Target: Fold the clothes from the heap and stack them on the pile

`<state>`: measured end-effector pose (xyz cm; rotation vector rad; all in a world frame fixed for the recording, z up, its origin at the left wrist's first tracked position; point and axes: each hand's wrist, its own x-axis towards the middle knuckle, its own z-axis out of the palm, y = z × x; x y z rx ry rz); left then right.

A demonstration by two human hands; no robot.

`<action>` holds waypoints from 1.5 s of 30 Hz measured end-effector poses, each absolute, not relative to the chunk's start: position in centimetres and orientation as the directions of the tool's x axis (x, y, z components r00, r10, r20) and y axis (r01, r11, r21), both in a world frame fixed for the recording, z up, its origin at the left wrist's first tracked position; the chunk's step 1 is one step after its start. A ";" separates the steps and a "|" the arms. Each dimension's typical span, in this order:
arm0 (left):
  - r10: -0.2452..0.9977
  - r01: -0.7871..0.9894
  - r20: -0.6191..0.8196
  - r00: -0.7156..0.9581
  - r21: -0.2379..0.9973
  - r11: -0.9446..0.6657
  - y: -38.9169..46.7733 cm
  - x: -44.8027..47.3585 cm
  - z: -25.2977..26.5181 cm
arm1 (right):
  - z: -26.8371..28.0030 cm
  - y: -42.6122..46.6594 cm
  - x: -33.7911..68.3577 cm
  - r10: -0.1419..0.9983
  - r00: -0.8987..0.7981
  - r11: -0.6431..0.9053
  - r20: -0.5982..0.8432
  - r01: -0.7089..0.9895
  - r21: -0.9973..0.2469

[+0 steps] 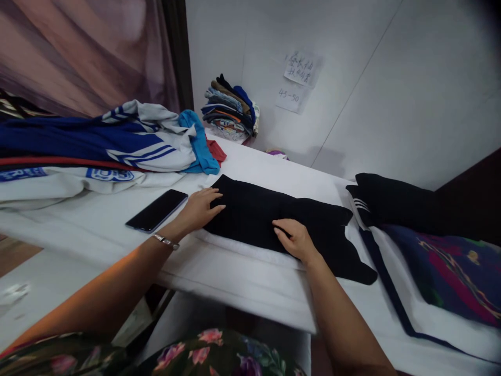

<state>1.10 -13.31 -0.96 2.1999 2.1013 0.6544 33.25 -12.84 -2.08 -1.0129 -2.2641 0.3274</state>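
- White wall (pixel 344 62) beyond both hands, bearing two handwritten sheets (pixel 299 70); white-covered table (pixel 230 274) beneath them.
- Left hand (pixel 201 209): fingers loosely spread, thumb apart, resting at the near-left end of the black garment (pixel 250 209). I see nothing gripped.
- Right hand (pixel 293 237): half curled, thumb close to the fingers, on the garment's near side. I cannot tell from my remote feed whether fabric is pinched.
- Garment location: flat on the table, between the hands and extending right past the right hand.
- Handling, my assessment: light, soft and limp, not fragile; prone to wrinkle or drag. I would take hold at two corners of one edge, smoothing with flat fingers.
- Surroundings: phone (pixel 158 210) just left of the left hand; heaped clothes (pixel 152 138) beyond it; folded patterned cloth (pixel 462 266) well right of the right hand.
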 end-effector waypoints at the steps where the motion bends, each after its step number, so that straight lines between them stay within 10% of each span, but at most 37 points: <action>1: 0.957 0.935 0.289 0.025 0.331 -0.124 -13.9 0.5 -1.1 | -2.1 -13.2 32.9 0.732 -0.553 0.681 0.398 0.563 -0.469; 11: 0.947 0.842 0.203 0.247 0.438 -0.314 -18.5 -3.9 -3.1 | -1.7 -14.7 31.0 0.671 -0.738 0.713 0.074 0.614 -0.340; 25: 0.965 0.945 0.215 0.153 0.253 -0.206 -18.4 -2.9 -1.9 | -4.2 -16.3 33.6 0.721 -0.655 0.683 0.226 0.727 -0.068; 32: 0.967 0.958 0.212 0.139 0.217 -0.186 -18.8 -3.9 -2.4 | -5.6 -17.3 34.5 0.674 -0.681 0.731 0.287 0.671 -0.125; 40: 0.999 0.873 0.004 -0.043 0.486 0.036 -17.1 -5.3 1.3 | -4.4 -17.6 34.0 0.736 -0.620 0.676 0.271 0.652 -0.345; 45: 0.955 0.895 0.093 -0.283 0.385 0.227 -12.0 -5.1 1.7 | -5.2 -17.3 34.0 0.771 -0.576 0.630 0.271 0.632 -0.451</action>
